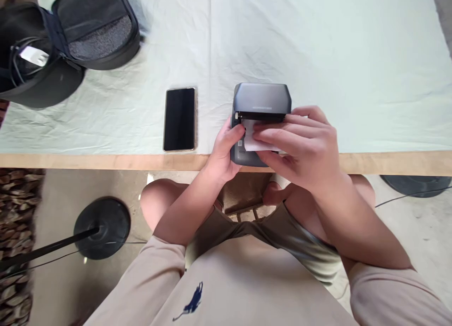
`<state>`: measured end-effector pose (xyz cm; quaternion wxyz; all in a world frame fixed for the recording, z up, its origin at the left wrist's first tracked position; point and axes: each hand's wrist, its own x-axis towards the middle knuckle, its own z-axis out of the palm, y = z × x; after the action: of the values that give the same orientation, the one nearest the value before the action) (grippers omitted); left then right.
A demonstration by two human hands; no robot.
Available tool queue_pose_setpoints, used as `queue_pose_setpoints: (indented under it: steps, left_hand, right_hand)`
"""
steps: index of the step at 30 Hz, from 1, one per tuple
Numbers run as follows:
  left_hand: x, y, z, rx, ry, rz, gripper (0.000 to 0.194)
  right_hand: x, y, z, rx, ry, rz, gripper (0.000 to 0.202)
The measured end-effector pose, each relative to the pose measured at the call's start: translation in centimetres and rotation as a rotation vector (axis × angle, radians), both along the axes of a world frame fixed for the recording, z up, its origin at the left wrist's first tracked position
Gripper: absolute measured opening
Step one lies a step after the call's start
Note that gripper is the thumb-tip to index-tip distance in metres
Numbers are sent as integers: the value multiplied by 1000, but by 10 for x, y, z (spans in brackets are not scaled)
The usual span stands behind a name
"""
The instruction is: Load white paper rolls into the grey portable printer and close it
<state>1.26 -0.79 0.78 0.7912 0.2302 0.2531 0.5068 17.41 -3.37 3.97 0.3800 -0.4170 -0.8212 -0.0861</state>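
A small dark grey label printer [262, 96] sits at the front edge of the table with its lid raised. My left hand [226, 149] is closed around the printer's left side, its thumb lying over the inner rim near the paper. White paper [251, 141] comes out of the printer's opening. My right hand [307, 144] has its fingers on top of this paper and its thumb by the lower edge, closed on it. The fingers hide much of the paper and the printer's right side.
Left of the printer lies a phone [180, 119] with a dark screen. An open black case [102, 34] at the far left holds a white plug [34, 56] and cables. A pale cloth [335, 57] covers the table. Round black stand bases [102, 228] rest on the floor.
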Motion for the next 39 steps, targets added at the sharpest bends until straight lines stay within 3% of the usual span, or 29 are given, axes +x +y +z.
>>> queue_pose_setpoints:
  steps: [8,12,16,18,20,23,28,34,39]
  left_hand:
    - [-6,0,-4,-14,114,-52,44]
    - [-6,-1,-3,13,118,-56,46]
    - [-4,-2,-8,33,199,-2,43]
    - [-4,-3,-11,45,224,9,43]
    - [-4,-5,-12,45,214,2,45]
    - [-5,-7,-11,11,163,16,49]
    - [-3,-10,-4,-74,124,65,50]
    - [4,-6,2,-119,154,97,52]
    - [6,-3,3,-171,157,113,27]
  right_hand:
    - [8,1,5,-131,72,109,16]
    - [11,-3,13,-202,303,176,12]
    - [11,2,11,-173,610,-9,13]
    - [12,10,6,-112,685,-132,21]
    - [16,17,1,-73,723,-155,19]
    - [19,20,-2,-237,704,-83,9]
    - [13,6,6,-488,489,26,43]
    - [12,4,5,-554,313,-18,43]
    - [17,9,-2,-582,299,-11,44]
